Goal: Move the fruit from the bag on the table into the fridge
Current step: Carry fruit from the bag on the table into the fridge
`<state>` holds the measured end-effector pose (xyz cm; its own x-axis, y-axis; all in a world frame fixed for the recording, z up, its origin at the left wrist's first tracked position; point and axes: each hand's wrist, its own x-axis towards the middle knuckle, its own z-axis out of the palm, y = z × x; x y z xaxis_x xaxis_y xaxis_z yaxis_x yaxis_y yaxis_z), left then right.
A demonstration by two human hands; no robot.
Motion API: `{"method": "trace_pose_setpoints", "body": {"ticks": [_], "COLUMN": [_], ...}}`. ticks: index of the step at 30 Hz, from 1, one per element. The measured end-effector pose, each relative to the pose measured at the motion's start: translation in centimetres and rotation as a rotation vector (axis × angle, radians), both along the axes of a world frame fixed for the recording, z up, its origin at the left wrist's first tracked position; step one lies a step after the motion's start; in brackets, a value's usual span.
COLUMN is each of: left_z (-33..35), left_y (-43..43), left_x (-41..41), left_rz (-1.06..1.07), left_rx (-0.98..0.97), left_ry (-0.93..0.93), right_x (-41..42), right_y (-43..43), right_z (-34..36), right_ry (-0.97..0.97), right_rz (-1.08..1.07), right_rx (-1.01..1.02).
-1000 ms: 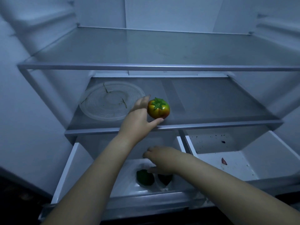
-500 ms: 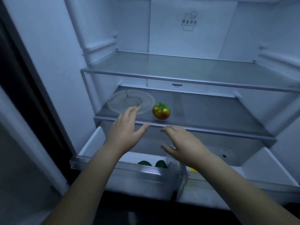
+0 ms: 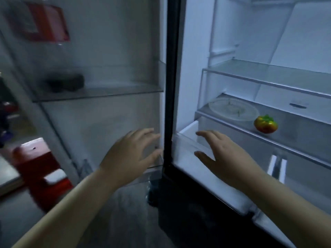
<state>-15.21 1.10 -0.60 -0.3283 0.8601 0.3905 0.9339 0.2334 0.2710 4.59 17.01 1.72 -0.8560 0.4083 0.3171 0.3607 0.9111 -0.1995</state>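
Orange-red glossy fruit (image 3: 266, 124) rests on a glass shelf (image 3: 295, 128) of the fridge (image 3: 193, 51), 2 o'clock from the right hand (image 3: 225, 158); its grip and the left hand (image 3: 132, 154) grip both released, empty; judged light, rigid, slick: cup its sides.

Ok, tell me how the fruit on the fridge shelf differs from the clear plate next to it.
The fruit is opaque, red and yellow with a green top; the plate is clear. The fruit is rounded; the plate lies flat and spreads wider. The fruit sits right of the plate, nearer the front edge. Both rest on the same shelf.
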Motion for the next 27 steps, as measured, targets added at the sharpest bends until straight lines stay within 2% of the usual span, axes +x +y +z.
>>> {"method": "trace_pose_setpoints", "body": {"ticks": [7,14,21,27], "left_z": [2.1,1.3,1.4,0.5], "left_y": [-15.1,-31.3,-52.0,-66.4], "left_x": [-4.1,-8.4,-11.1,-10.1], "left_rz": [0.253,0.401,0.827,1.165], "left_rx": [-0.027,0.012,0.06,0.054], "left_ry": [0.077,0.032,0.043,0.031], "right_x": [-8.9,-18.4,-28.6,-34.1], "right_y": [-10.9,-24.1,-44.6,-58.5], "right_z": [2.6,3.8,2.0,1.8], "right_ry": [-0.048,-0.004,-0.039,-0.118], "right_rz": [0.239,0.522,0.811,1.037], "right_rx": [0.001,0.009,-0.094,-0.079]}}
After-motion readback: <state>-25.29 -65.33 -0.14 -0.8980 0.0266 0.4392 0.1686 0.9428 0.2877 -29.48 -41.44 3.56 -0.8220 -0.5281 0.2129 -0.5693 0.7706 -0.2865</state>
